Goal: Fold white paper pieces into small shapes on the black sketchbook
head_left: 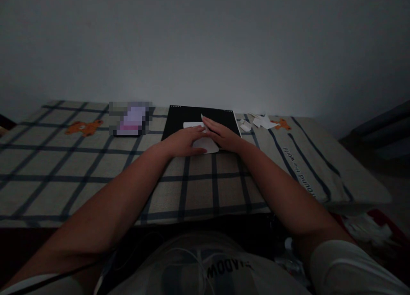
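A white sheet of paper [208, 145] lies partly folded on a black spiral-holed notebook [179, 115], with one pointed flap standing up. My left hand [184, 142] rests over the paper's left side, its thumb on the near part and its fingers by the fold. On the other side, my right hand [226, 136] has its fingers against the raised flap. Both sets of fingertips meet near the middle of the sheet. My hands cover part of the paper, so its full shape is hidden.
A phone [132, 121] with a lit, blurred screen lies at the left on the checked tablecloth [105, 167]. Several white paper scraps [263, 121] are right of the notebook. A pale wall [205, 47] rises behind the table. Below its right edge is a red container [381, 220].
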